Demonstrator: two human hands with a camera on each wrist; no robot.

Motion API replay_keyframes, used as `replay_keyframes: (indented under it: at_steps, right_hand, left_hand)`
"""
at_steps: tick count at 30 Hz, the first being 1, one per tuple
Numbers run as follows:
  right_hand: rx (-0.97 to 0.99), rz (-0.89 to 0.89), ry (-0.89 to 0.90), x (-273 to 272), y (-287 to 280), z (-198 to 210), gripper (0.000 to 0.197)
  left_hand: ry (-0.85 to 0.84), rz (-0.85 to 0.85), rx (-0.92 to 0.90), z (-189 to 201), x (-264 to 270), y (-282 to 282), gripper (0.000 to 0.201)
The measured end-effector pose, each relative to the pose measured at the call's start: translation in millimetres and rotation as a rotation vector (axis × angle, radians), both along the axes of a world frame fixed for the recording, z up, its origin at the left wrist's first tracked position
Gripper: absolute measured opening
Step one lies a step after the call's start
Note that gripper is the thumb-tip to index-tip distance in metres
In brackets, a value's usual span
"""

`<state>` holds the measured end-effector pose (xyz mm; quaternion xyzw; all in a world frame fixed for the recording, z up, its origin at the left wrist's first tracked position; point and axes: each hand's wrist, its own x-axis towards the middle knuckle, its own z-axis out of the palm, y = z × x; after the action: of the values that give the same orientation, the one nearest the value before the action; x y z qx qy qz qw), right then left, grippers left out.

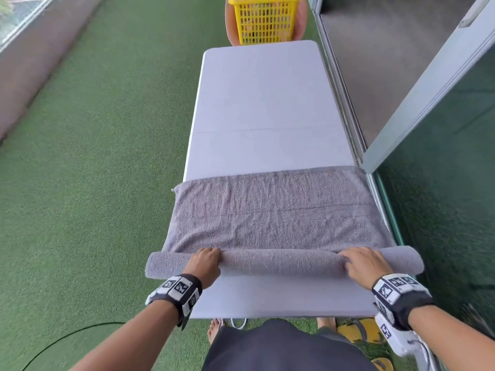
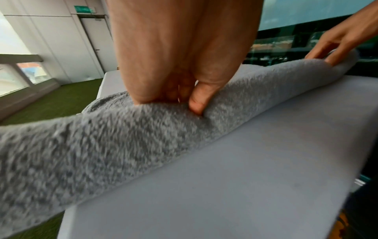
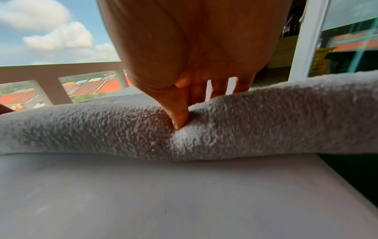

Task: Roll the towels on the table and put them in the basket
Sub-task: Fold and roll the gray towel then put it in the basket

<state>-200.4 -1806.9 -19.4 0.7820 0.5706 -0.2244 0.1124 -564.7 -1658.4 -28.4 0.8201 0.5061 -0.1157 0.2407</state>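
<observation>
A grey towel (image 1: 276, 210) lies across the near end of the white table (image 1: 265, 103), its near edge wound into a roll (image 1: 281, 262) that overhangs both table sides. My left hand (image 1: 205, 261) grips the roll left of centre, fingers over the top and thumb pressed into the near side (image 2: 196, 103). My right hand (image 1: 361, 261) grips the roll right of centre the same way, thumb dug into the pile (image 3: 180, 119). The rest of the towel lies flat beyond the roll. A yellow basket (image 1: 263, 20) stands past the table's far end.
Green artificial turf (image 1: 93, 156) covers the floor on the left. A glass sliding door and its metal frame (image 1: 428, 84) run close along the table's right side. A black cable (image 1: 67, 341) lies on the turf near my feet. Yellow sandals (image 1: 356, 332) sit under the table's near edge.
</observation>
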Motion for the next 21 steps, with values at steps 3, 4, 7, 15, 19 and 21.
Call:
replay_keyframes:
  at_steps: [3,4,7,15,19,21]
  right_hand:
    - [0.180,-0.066,-0.052,-0.8,16.9,-3.3,0.019]
    - [0.232,-0.079,-0.049,-1.9,19.8,-4.3,0.024]
    - [0.373,-0.057,-0.020,-11.7,14.4,-3.9,0.022]
    - [0.291,0.130,-0.045,-3.1,-52.7,-30.4,0.088]
    - [0.299,0.069,-0.055,-2.0,-11.9,-25.1,0.064]
    - [0.178,0.079,-0.072,2.1,10.4,-9.4,0.050]
  left_hand:
    - [-0.048,0.062,0.187,-5.5,1.3,13.3,0.022]
    - [-0.032,0.052,0.237,-5.8,2.0,14.1,0.023]
    - [-0.088,0.005,0.342,-7.4,3.5,-0.9,0.019]
    - [-0.140,-0.067,0.302,-33.2,-31.0,-39.7,0.071]
    - [-0.115,-0.073,0.322,-27.9,-21.3,-19.4,0.061]
    - [-0.076,-0.101,0.315,-14.5,-13.0,-6.5,0.039]
